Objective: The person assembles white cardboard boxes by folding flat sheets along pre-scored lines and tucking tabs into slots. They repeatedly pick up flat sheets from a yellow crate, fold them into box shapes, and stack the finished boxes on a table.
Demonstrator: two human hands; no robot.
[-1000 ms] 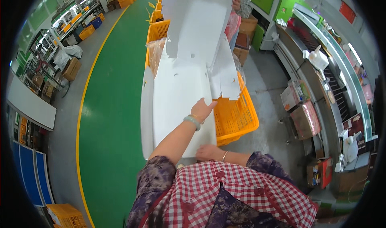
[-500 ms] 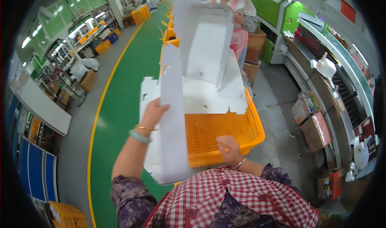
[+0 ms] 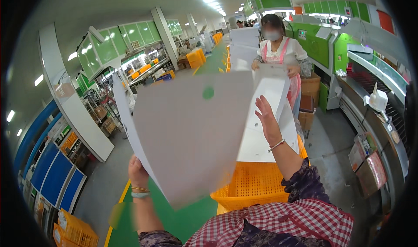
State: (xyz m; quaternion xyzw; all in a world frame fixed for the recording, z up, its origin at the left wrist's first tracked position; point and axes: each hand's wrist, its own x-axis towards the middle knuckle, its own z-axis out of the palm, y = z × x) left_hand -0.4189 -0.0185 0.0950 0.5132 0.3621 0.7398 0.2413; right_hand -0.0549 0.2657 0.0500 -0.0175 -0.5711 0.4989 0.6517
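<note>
A large white folded board, slightly blurred, is raised in front of me; green shows through a round hole near its top. My left hand is closed on its left edge. To the right of the board, my right hand is lifted with fingers stretched out and holds nothing. Beyond that hand, another white board piece stands above a flat white sheet, and a co-worker across from me has both hands at its top. An orange perforated plastic basket sits beneath the sheet.
Behind the basket rises a stack of white boards. A machine bench with a white bottle runs along the right. Orange crates stand at the lower left, near a white pillar.
My left hand has lifted the white board and turned its broad face toward me. My right hand has risen from above the basket, fingers now spread. The view has tilted up.
</note>
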